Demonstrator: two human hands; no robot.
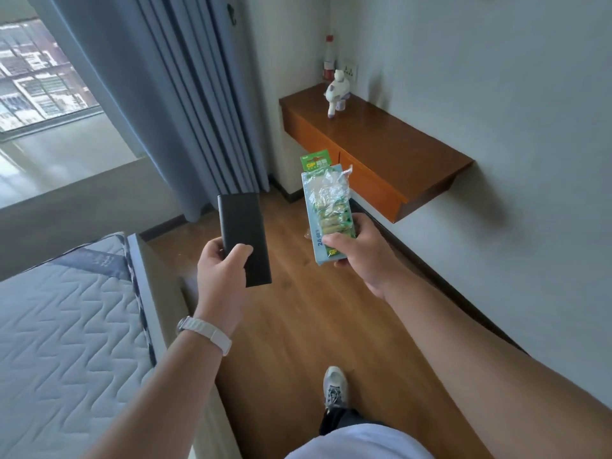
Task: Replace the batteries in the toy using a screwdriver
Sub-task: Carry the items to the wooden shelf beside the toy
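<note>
Daylight came from the window at the upper left of the frame, which looked washed out, with pale glare on the sill below it. I saw the room softly and evenly lit. The bench threw a soft shadow down the wall at right. The crumpled plastic on the battery pack glinted. Straight lines bowed near the edges, and fine detail was slightly smeared.

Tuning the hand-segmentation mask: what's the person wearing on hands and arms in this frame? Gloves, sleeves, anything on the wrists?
No gloves or sleeves in view on either arm. The left hand has a watch at the wrist: pale white strap, silvery case at its edge. The right hand and wrist wear nothing. No rings that I can make out.
</note>
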